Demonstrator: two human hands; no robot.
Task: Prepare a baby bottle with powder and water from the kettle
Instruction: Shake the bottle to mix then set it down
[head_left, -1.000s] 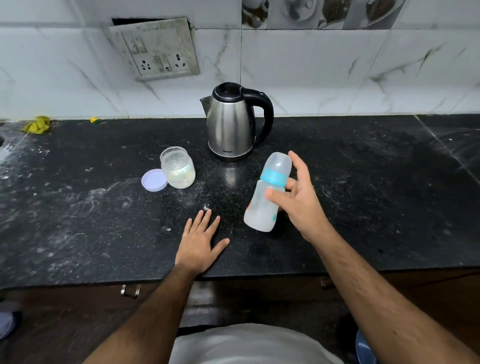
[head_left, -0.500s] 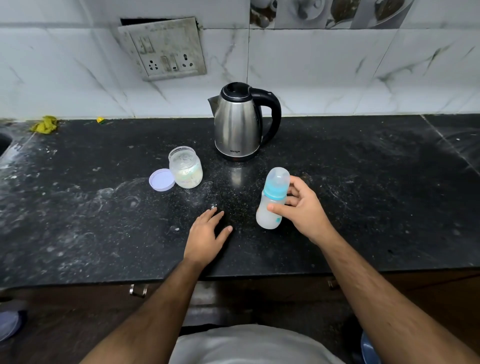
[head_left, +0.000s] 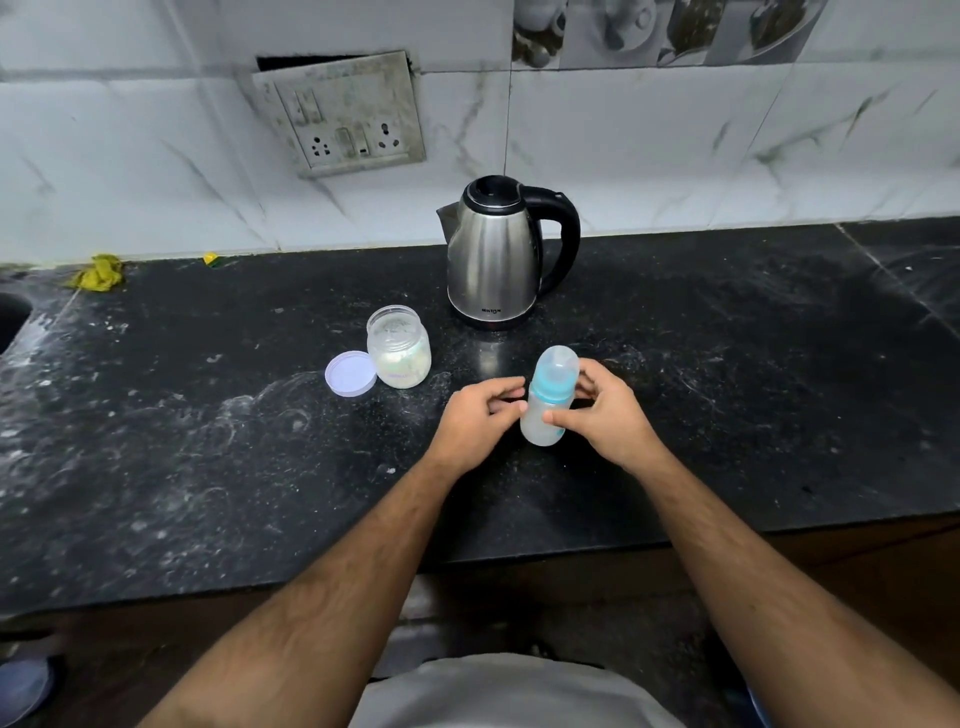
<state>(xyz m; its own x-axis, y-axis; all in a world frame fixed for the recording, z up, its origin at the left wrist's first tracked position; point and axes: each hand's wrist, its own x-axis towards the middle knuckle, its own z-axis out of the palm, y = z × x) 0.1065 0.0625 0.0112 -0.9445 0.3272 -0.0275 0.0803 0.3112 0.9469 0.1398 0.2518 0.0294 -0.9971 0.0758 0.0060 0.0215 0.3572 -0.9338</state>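
A clear baby bottle (head_left: 546, 400) with a blue collar and a translucent cap stands upright on the black counter (head_left: 727, 395). My right hand (head_left: 608, 415) grips its body from the right, thumb across the front. My left hand (head_left: 475, 415) has come up to the bottle's left side, fingertips touching it just below the collar. Behind the bottle stands a steel kettle (head_left: 493, 260) with a black handle and lid. An open jar of white powder (head_left: 398, 347) sits to the left, its lilac lid (head_left: 350, 373) lying beside it.
A wall socket plate (head_left: 340, 111) hangs on the tiled wall above the kettle. A yellow rag (head_left: 98, 272) lies at the back left, near a sink edge (head_left: 13, 317). Spilled powder dusts the counter around the jar.
My right hand brought the bottle down from a tilt and stood it on the counter. My left hand lifted off the counter and moved right to touch the bottle.
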